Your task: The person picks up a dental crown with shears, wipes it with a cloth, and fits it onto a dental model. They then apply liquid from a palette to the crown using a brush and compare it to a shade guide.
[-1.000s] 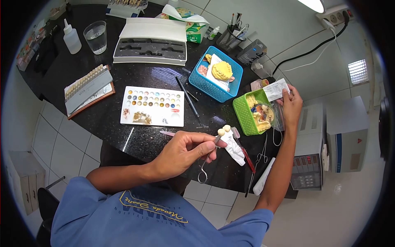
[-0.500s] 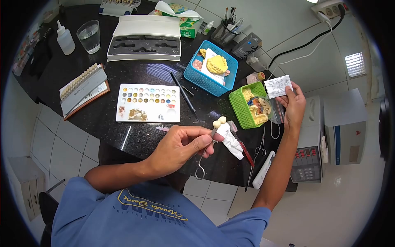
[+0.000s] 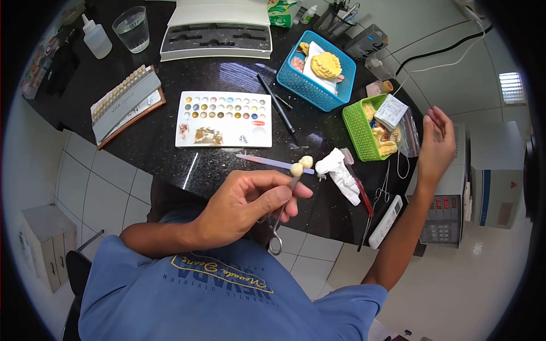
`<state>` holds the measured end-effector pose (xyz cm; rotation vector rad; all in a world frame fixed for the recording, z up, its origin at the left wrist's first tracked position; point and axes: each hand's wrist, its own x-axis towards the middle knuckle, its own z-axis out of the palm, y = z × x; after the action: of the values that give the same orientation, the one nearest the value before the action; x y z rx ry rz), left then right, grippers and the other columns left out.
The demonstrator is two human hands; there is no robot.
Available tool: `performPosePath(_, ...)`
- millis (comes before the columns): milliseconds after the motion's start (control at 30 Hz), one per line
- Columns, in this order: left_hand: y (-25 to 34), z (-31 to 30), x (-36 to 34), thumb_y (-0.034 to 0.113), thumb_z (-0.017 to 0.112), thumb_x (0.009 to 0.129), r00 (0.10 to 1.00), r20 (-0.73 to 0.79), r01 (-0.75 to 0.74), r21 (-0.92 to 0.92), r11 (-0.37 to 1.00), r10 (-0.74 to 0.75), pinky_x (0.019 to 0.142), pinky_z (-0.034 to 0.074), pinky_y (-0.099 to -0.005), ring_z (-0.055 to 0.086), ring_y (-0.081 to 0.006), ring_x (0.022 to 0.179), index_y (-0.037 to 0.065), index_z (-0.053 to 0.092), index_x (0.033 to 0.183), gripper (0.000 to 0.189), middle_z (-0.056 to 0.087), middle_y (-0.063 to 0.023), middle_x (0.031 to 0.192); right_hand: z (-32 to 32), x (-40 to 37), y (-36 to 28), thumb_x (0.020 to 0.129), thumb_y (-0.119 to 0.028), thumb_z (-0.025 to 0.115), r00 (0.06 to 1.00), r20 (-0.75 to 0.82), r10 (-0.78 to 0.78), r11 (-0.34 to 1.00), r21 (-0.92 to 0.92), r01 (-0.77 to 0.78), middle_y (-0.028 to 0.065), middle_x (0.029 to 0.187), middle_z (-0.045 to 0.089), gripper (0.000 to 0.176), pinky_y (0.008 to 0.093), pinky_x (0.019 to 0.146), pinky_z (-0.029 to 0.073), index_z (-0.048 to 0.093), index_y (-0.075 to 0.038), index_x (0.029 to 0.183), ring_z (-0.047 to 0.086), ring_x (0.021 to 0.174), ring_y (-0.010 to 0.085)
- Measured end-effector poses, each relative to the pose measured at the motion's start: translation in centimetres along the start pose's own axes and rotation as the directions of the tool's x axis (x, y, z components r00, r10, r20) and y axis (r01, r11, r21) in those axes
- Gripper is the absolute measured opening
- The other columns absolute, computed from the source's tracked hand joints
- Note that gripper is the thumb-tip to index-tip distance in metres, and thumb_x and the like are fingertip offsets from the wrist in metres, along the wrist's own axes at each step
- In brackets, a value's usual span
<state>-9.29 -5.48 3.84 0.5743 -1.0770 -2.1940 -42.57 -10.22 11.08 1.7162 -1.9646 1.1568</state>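
My left hand [image 3: 247, 202] is closed around a hemostat [image 3: 276, 230], its ring handle hanging below the fingers. At the tool's tip are rounded cream-coloured dental crowns [image 3: 297, 169], held above the counter. My right hand [image 3: 437, 149] is raised at the right, fingers apart and holding nothing, beside the green basket [image 3: 356, 136]. A printed white slip [image 3: 391, 111] lies on top of that basket's contents, over yellowish dental casts [image 3: 387, 145] and a clear plastic bag [image 3: 409, 136].
A palette of coloured stains [image 3: 222, 133], a purple-white stick [image 3: 267, 161], a black pen [image 3: 277, 108] and a crumpled tissue [image 3: 344, 176] lie on the dark counter [image 3: 205, 176]. Behind stand a blue basket [image 3: 310, 94] with a yellow cast, a water glass [image 3: 133, 34] and a shade guide [image 3: 128, 105].
My right hand has let go of the white slip, leaving it on the green basket, and has drawn away to the right. My left hand still grips the hemostat. The view has shifted.
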Motion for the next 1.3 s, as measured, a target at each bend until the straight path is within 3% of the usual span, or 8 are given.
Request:
performPosePath(67, -0.3, -0.6, -1.2, 0.02, 0.049, 0.094, 0.999, -0.025, 0.032, -0.016, 0.999, -0.033, 0.068, 0.047, -0.0222, 0.057, -0.0084, 0.073, -0.004, 0.06, 0.104, 0.029, 0.06, -0.0059, 0.081, -0.9, -1.6, -2.4, 0.088, -0.006, 0.057, 1.0, -0.009, 0.023, 0.993, 0.118, -0.021, 0.008, 0.087, 0.065, 0.02, 0.0209, 0.066, 0.05, 0.059, 0.002, 0.105, 0.062, 0.078, 0.0113)
performPosePath(200, -1.2, -1.8, -3.3, 0.017, 0.05, 0.093, 0.993, -0.042, 0.109, -0.07, 0.992, -0.112, 0.068, 0.047, -0.0222, 0.058, -0.0097, 0.072, -0.005, 0.059, 0.106, 0.027, 0.061, -0.0078, 0.082, -0.5, -5.1, -7.6, 0.086, -0.004, 0.059, 0.938, 0.325, 0.12, 0.94, 0.268, -0.213, 0.0046, 0.08, 0.063, 0.011, 0.0203, 0.064, 0.049, 0.064, 0.002, 0.094, 0.06, 0.072, 0.0097)
performPosePath(333, -1.8, -2.6, -5.1, 0.014, 0.051, 0.093, 0.986, -0.036, 0.159, -0.116, 0.98, -0.164, 0.069, 0.047, -0.0223, 0.058, -0.0102, 0.073, -0.004, 0.056, 0.11, 0.026, 0.061, -0.0082, 0.083, 4.0, -6.8, -10.7, 0.078, -0.003, 0.064, 0.873, 0.462, -0.153, 0.97, 0.24, 0.043, 0.0113, 0.078, 0.065, 0.012, 0.0274, 0.062, 0.05, 0.063, 0.0, 0.09, 0.064, 0.068, 0.0186)
performPosePath(567, -3.0, -4.2, -7.3, 0.011, 0.052, 0.092, 0.991, -0.081, 0.094, -0.125, 0.988, -0.105, 0.074, 0.049, -0.0233, 0.062, -0.0129, 0.082, -0.003, 0.058, 0.101, 0.018, 0.063, -0.01, 0.087, 10.1, -6.8, -12.7, 0.074, -0.003, 0.064, 0.692, 0.69, -0.213, 0.976, 0.118, 0.182, 0.0176, 0.077, 0.063, 0.022, 0.0381, 0.063, 0.048, 0.057, 0.001, 0.095, 0.063, 0.07, 0.0307)
performPosePath(800, -3.4, -6.7, -8.2, 0.014, 0.052, 0.092, 0.985, -0.119, 0.112, -0.127, 0.986, -0.127, 0.078, 0.05, -0.0226, 0.061, -0.0112, 0.083, -0.004, 0.057, 0.103, 0.022, 0.064, -0.0093, 0.087, 9.0, -6.5, -13.5, 0.071, -0.003, 0.062, 0.761, 0.632, -0.146, 0.986, 0.029, 0.165, 0.0155, 0.075, 0.061, 0.024, 0.0336, 0.061, 0.048, 0.06, 0.002, 0.094, 0.061, 0.063, 0.0238)
performPosePath(867, -3.5, -7.0, -8.2, 0.012, 0.053, 0.091, 0.985, -0.135, 0.089, -0.131, 0.987, -0.107, 0.079, 0.05, -0.0241, 0.063, -0.0136, 0.086, -0.005, 0.058, 0.102, 0.021, 0.064, -0.011, 0.088, 8.1, -6.4, -13.9, 0.074, -0.001, 0.062, 0.823, 0.566, -0.053, 0.994, 0.105, -0.008, 0.0054, 0.071, 0.058, 0.014, 0.0245, 0.058, 0.046, 0.057, 0.002, 0.086, 0.057, 0.062, 0.0109)
performPosePath(1000, -3.7, -7.9, -8.3, 0.01, 0.054, 0.09, 0.984, -0.151, 0.056, -0.22, 0.974, -0.09, 0.083, 0.051, -0.0284, 0.064, -0.0195, 0.092, -0.007, 0.058, 0.1, 0.019, 0.063, -0.0142, 0.091, 7.7, -7.3, -16.0, 0.084, -0.005, 0.059, 0.874, 0.483, 0.056, 0.773, 0.533, -0.344, 0.005, 0.072, 0.057, 0.009, 0.0193, 0.058, 0.046, 0.053, 0.001, 0.084, 0.057, 0.063, 0.009)
performPosePath(1300, -4.4, -9.9, -8.5, 0.004, 0.054, 0.089, 0.992, -0.098, 0.054, -0.21, 0.976, -0.076, 0.08, 0.05, -0.0258, 0.063, -0.0171, 0.091, -0.006, 0.061, 0.101, 0.017, 0.065, -0.0146, 0.096, 12.5, -8.6, -22.2, 0.081, 0.0, 0.061, 0.784, 0.612, -0.102, 0.756, 0.56, -0.339, 0.0051, 0.076, 0.059, 0.006, 0.0197, 0.062, 0.047, 0.058, 0.005, 0.084, 0.058, 0.068, 0.0087)
